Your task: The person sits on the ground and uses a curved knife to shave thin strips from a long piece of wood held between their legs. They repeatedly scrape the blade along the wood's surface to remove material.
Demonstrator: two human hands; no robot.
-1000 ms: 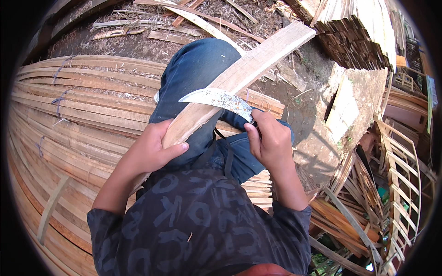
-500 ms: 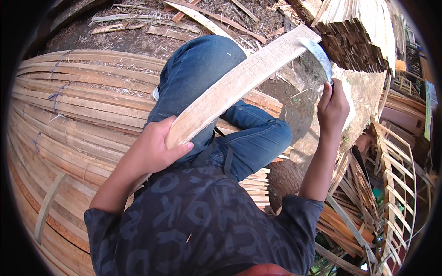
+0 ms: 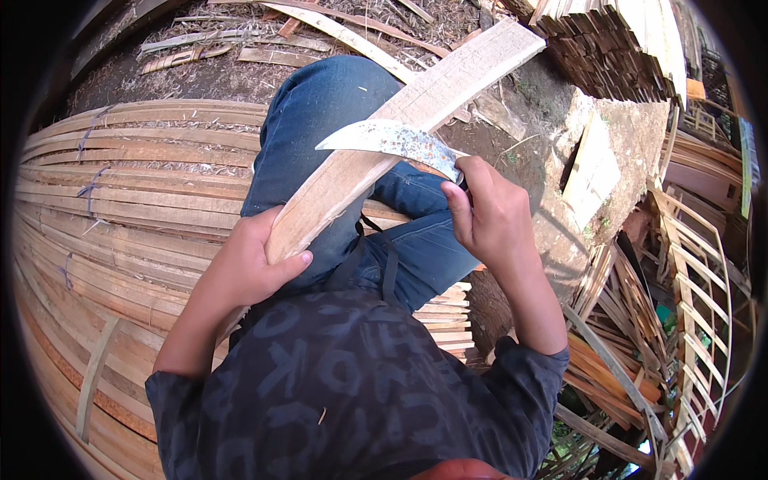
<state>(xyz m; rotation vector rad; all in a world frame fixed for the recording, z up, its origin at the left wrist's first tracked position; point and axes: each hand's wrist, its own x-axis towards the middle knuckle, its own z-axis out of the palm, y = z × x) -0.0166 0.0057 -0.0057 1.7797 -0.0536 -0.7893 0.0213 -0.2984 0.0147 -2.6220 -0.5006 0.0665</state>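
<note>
Curved knife has swung back from the far end of the board since half a second ago, and it's now lying across the board's middle with its tip pointing left. Right hand came with it, in from the right, and sits near the center of the frame, fingers curled tight around the handle end, thumb pressed up by the base of the blade. Most of the handle is buried in that fist. Can't really tell if the edge is biting into the wood or just skimming it. Left hand has the same grip as before on the near end, left of center, closed around the wood with the thumb on one side and most of the fingers hidden. Board itself runs diagonally from there up toward the upper right, passing over the knee of the blue jeans. Dark shirt fills the bottom middle. Long wood strips cover the left side, some tied with blue string, scraps lie on the ground upper left, a big stack of wood is upper right, and a slatted frame stands far right.
</note>
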